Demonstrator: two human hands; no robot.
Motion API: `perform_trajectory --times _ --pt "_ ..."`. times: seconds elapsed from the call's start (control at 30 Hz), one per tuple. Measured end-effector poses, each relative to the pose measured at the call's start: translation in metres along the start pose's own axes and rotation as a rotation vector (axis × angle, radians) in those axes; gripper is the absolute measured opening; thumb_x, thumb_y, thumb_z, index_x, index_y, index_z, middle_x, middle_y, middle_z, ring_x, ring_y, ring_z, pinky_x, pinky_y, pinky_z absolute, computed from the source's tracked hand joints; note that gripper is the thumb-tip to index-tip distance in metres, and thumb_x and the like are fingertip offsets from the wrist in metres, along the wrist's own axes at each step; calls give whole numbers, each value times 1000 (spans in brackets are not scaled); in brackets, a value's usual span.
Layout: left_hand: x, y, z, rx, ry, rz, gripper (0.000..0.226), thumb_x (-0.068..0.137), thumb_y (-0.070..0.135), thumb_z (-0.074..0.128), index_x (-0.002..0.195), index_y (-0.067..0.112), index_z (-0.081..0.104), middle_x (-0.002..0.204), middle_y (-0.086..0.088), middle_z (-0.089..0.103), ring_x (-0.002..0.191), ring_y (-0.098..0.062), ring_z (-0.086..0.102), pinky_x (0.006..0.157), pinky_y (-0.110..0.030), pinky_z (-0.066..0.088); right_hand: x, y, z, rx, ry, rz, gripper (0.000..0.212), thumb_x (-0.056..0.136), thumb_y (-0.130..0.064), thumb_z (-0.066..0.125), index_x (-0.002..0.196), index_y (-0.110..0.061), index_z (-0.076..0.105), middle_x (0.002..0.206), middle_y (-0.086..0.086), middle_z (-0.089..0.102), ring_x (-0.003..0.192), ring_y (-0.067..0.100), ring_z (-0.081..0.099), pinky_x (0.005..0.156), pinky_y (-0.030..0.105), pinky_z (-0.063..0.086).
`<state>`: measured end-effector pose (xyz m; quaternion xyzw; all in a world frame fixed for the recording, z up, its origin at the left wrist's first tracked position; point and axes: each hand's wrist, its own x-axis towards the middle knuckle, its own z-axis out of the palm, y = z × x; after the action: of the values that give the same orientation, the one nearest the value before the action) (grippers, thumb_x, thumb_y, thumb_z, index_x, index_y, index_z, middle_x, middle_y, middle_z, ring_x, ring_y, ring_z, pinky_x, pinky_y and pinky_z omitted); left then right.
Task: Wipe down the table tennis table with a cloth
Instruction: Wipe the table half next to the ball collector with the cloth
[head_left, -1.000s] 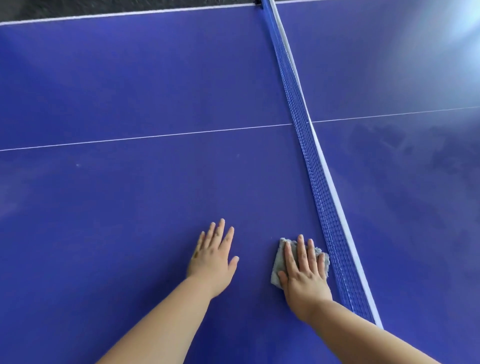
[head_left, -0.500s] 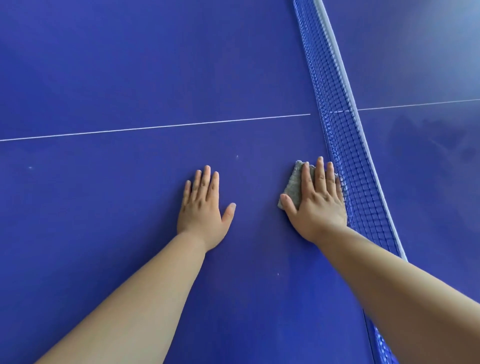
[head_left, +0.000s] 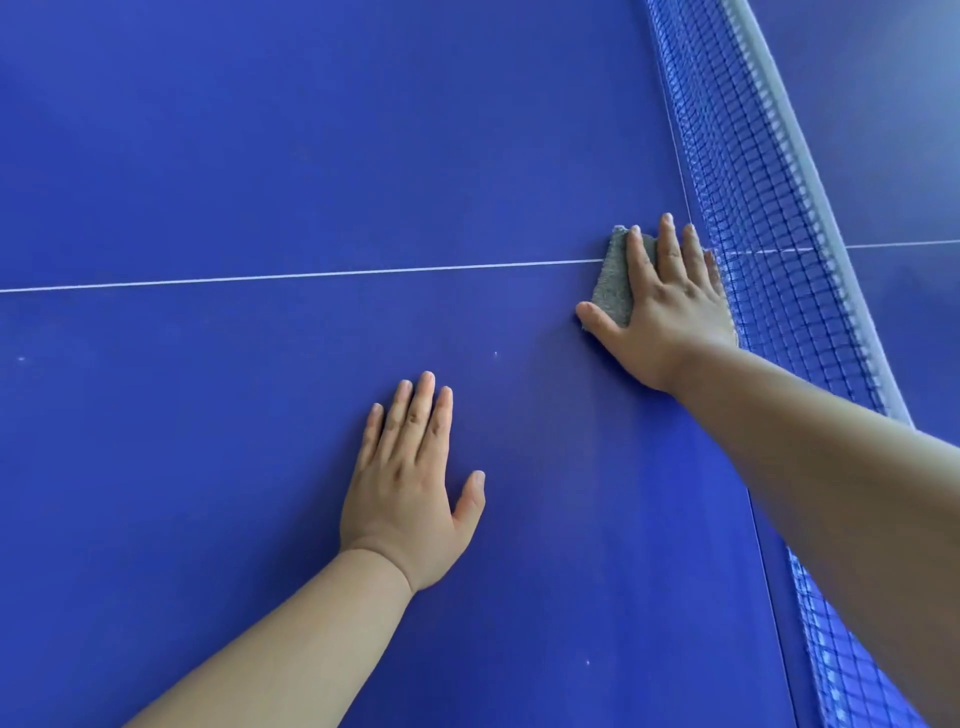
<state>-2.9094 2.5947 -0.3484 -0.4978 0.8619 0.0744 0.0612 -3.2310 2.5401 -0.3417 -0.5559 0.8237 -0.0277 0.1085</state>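
The blue table tennis table (head_left: 260, 156) fills the view. A small grey cloth (head_left: 613, 283) lies on it where the white centre line meets the net. My right hand (head_left: 662, 306) presses flat on the cloth with straight fingers, its outer edge against the net. Most of the cloth is hidden under the palm. My left hand (head_left: 410, 488) rests flat on the bare table, nearer me and to the left, holding nothing.
The blue net (head_left: 748, 208) with its white top band runs from the upper middle to the lower right. A white centre line (head_left: 291, 275) crosses the table. A few small white specks (head_left: 495, 354) dot the surface near my hands.
My right hand has pushed the cloth along the net away from me, up to the white centre line. My left hand has stayed flat on the table, and the view has moved forward.
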Motion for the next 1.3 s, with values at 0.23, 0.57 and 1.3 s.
perform_trajectory --times 0.23,0.57,1.3 --pt "1 0 2 15 1 -1 84 97 58 27 166 15 6 174 -5 0 160 -23 -2 129 -49 13 16 4 -2 -62 -6 -113 93 85 -88 20 161 -42 -4 172 5 -7 159 27 -8 128 46 -4" --pt "2 1 0 -8 -14 -14 85 96 58 29 166 14 10 174 -3 -1 160 -21 -4 129 -49 15 -95 7 18 -99 -37 -626 93 87 -84 37 163 -40 8 173 1 1 159 25 -1 129 47 3" --pt "2 2 -5 -26 -18 -17 85 96 58 27 166 15 8 174 -2 -2 160 -20 -6 129 -48 13 -72 -17 16 -149 -118 -823 91 88 -83 35 164 -38 9 173 -3 2 159 23 0 128 47 3"
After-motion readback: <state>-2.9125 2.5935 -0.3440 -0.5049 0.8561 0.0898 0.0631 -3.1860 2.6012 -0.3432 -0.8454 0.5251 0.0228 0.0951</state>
